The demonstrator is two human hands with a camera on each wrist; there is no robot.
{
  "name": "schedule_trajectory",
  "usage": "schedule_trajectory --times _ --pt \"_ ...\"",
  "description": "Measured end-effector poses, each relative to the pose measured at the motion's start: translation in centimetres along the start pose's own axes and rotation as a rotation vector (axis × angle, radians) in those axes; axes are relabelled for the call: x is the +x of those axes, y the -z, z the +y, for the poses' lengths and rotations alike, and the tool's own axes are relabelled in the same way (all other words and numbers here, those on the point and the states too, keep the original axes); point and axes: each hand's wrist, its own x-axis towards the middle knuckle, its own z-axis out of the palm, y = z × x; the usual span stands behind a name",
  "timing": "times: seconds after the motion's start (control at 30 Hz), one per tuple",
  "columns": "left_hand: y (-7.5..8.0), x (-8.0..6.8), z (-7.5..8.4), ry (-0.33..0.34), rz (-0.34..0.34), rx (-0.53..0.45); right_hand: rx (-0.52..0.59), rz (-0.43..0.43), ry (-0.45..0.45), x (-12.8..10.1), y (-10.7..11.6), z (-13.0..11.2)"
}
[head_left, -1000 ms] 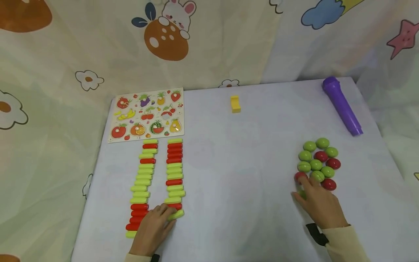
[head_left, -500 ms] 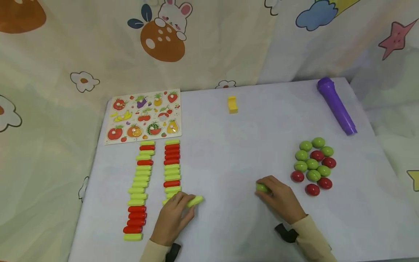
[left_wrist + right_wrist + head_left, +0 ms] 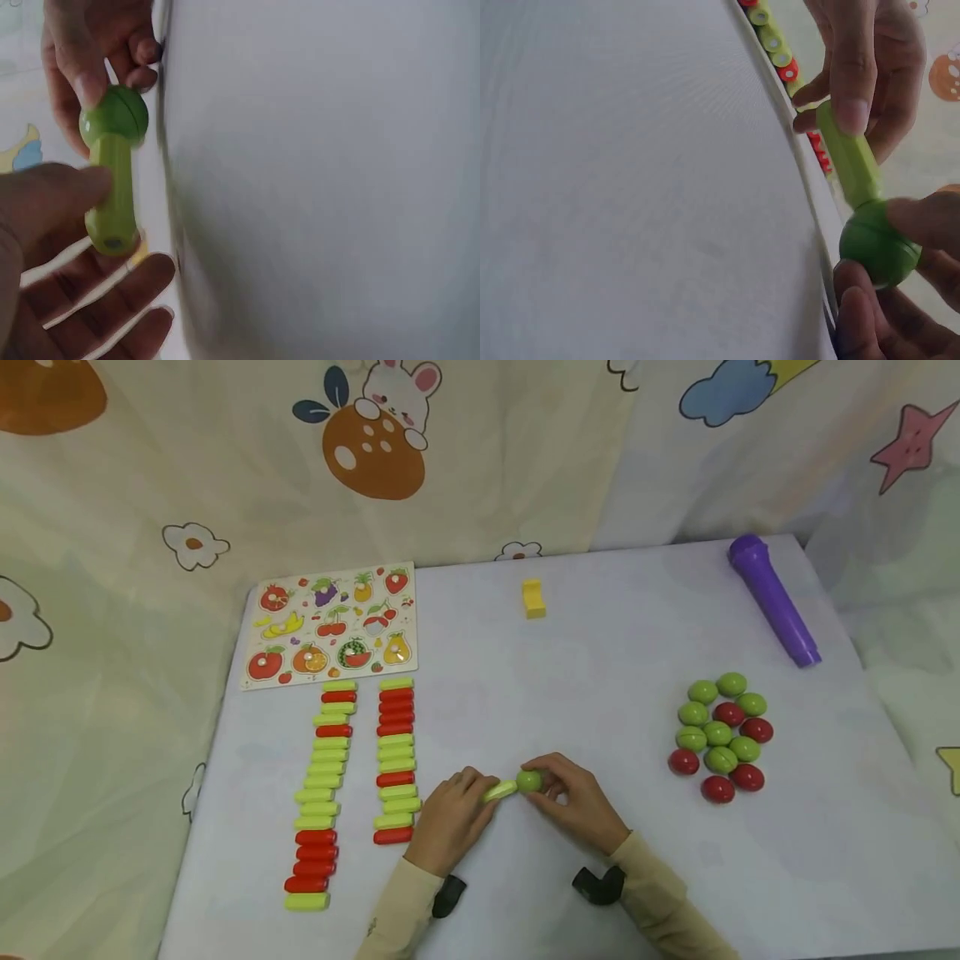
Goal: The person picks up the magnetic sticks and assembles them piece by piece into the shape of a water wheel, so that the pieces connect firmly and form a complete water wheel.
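A yellow-green stick (image 3: 500, 790) is pinched in the grip of the left hand (image 3: 450, 818), thumb and fingers curled round it. A green ball (image 3: 528, 781) is clamped in the grip of the right hand (image 3: 577, 802) and is pressed against the stick's end. Both pieces are held together above the bench (image 3: 585, 677), near its front middle. Two rows of red and yellow-green sticks (image 3: 352, 777) are laid out to the left, below a fruit puzzle board (image 3: 330, 627). A cluster of green and red balls (image 3: 720, 735) is set well apart to the right.
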Motion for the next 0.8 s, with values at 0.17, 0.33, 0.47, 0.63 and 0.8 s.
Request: schedule_trajectory --times 0.17,0.33,0.47,0.63,0.8 --pt "-0.1 0.2 0.1 0.008 0.001 -0.003 -0.045 0.009 -0.001 -0.1 0.0 0.1" --pt "1.5 -1.0 -0.9 0.065 -0.009 0.03 -0.105 0.025 0.003 -0.3 0.3 0.5" --pt "3.7 -3.6 -2.6 0.142 -0.02 0.072 -0.099 0.018 -0.023 -0.3 0.4 0.5" --pt "5.7 -7.0 -4.5 0.263 -0.059 0.137 -0.1 0.018 -0.052 -0.3 0.5 0.4" --pt "5.8 -8.4 -5.2 0.299 -0.122 0.154 -0.108 0.034 -0.072 -0.1 0.7 0.4"
